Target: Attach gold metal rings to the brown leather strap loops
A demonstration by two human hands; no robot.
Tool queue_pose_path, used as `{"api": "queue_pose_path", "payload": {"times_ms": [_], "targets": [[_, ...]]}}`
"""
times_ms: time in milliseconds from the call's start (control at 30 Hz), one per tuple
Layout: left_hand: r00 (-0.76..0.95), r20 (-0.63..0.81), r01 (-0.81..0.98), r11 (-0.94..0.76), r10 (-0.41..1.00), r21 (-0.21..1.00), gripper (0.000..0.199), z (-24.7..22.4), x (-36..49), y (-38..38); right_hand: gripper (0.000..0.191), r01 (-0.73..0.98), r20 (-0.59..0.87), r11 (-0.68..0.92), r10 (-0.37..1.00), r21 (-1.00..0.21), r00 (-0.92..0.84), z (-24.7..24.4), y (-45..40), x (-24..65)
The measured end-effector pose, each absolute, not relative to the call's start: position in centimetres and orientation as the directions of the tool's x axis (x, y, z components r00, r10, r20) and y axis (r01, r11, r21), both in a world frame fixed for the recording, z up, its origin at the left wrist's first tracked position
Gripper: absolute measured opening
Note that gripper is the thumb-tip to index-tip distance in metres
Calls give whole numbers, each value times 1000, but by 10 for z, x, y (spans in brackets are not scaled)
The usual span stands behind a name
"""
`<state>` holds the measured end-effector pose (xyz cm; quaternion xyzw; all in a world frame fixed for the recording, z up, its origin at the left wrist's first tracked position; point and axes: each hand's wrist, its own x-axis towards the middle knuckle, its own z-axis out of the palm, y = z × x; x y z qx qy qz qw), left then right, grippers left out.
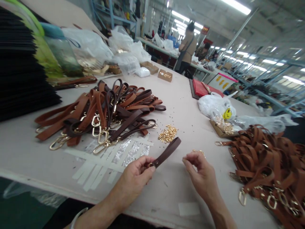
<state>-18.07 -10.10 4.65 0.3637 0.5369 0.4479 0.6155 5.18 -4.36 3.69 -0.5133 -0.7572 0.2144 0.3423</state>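
Fingers (147,175) of the left hand (133,179) pinch a dark brown strap (168,152).

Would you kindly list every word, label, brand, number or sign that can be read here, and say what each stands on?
No word, brand or number can be read.
Red sign in the background: too small and blurred to read.
White container with a pink rim: yellow-orange marks, not legible.
White plastic bag: a yellow smiley face, no legible words.
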Motion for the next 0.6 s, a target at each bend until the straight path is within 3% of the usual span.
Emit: {"api": "queue_pose_path", "payload": {"times_ms": [67,133,400,600], "targets": [[24,-305,-160,305,952,939,19,44,-179,-102,8,421,254,320,945,-849,-206,41,-60,29],[30,-268,-144,269,963,952,18,40,-178,-102,8,329,259,330,935,-885,-241,44,-73,7],[-59,-62,81,67,996,994,15,35,-180,-108,17,455,441,548,836,-702,-327,43,-78,-20],[-105,75,225,-50,992,973,14,39,-180,-111,18,385,450,531,846,-755,-286,39,-82,-25]]}}
